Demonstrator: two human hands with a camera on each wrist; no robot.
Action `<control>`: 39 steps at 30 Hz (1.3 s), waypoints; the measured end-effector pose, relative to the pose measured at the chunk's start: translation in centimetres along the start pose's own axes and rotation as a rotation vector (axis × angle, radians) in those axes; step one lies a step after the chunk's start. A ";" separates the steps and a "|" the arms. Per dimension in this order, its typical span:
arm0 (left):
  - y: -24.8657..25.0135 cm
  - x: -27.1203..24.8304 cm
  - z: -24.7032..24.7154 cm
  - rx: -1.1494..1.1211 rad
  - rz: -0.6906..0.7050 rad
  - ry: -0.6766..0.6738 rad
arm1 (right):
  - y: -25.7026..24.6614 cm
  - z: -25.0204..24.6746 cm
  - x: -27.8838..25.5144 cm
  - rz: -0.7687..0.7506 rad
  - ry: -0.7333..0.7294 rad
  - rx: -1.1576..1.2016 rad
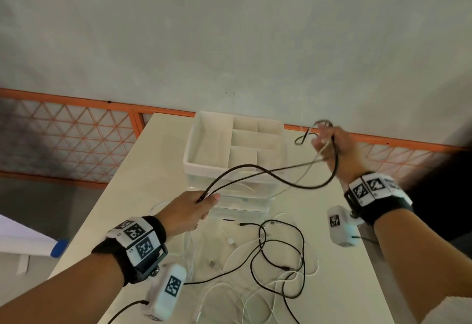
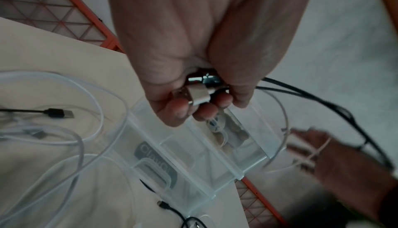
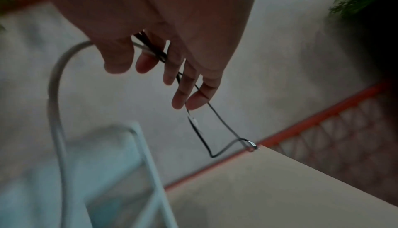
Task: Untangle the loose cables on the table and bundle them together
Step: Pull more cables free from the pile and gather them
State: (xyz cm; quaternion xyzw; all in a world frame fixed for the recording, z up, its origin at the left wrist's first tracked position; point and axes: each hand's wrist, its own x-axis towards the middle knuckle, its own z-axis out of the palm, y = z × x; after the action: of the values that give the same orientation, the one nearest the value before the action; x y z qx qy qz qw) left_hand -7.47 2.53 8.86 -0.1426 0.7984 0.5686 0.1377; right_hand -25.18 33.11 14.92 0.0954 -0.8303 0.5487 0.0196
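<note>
My left hand [image 1: 196, 207] is raised over the table and grips the ends of a black cable [image 1: 255, 170] and a white cable; the left wrist view shows white and metal plugs [image 2: 199, 93] held in its curled fingers. Both cables run in a sagging loop to my right hand [image 1: 329, 145], which is held higher at the right. There the black cable [image 3: 202, 129] and the white cable [image 3: 56, 95] pass through its curled fingers. A tangle of black and white cables [image 1: 275, 260] lies loose on the table [image 1: 122, 196] below both hands.
A clear plastic drawer unit topped by a white divided organizer tray [image 1: 204, 165] stands at the middle of the table, just beyond my left hand. An orange mesh fence [image 1: 76, 139] runs behind the table. The table's right edge is under my right forearm.
</note>
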 end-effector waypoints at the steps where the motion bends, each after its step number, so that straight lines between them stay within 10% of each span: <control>1: 0.0 -0.2 -0.1 -0.016 0.000 -0.009 | 2.8 -0.1 -1.1 0.033 -0.061 -0.179; 6: 0.2 -1.1 -0.5 -0.074 -0.082 -0.004 | 9.8 -0.3 -6.8 0.340 -0.195 -0.538; 10: 0.9 -1.8 0.5 0.038 -0.026 -0.030 | 3.0 2.5 -10.4 0.123 -0.072 -0.320; 16: 2.1 -3.0 2.2 0.219 0.235 -0.076 | -2.3 10.6 -15.9 0.114 -0.533 -0.308; 22: -1.1 -4.5 1.0 0.346 0.098 -0.116 | -0.1 9.9 -14.3 0.151 -0.130 -0.382; 26: -3.3 -4.8 1.3 0.382 -0.046 0.001 | 2.2 11.4 -16.5 0.149 -0.181 -0.381; 32: -3.2 -5.0 0.3 -0.092 -0.137 0.050 | 8.4 12.4 -21.9 0.330 -0.649 -1.013; 39: 0.5 -4.8 -0.6 -0.361 -0.046 0.088 | 1.8 10.8 -17.8 0.042 -0.344 -0.561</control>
State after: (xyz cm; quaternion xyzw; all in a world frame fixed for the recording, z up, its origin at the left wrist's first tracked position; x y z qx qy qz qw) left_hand -3.25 2.49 11.36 -0.2080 0.6853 0.6924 0.0877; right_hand -7.22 26.38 6.57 0.1604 -0.9421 0.2747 -0.1065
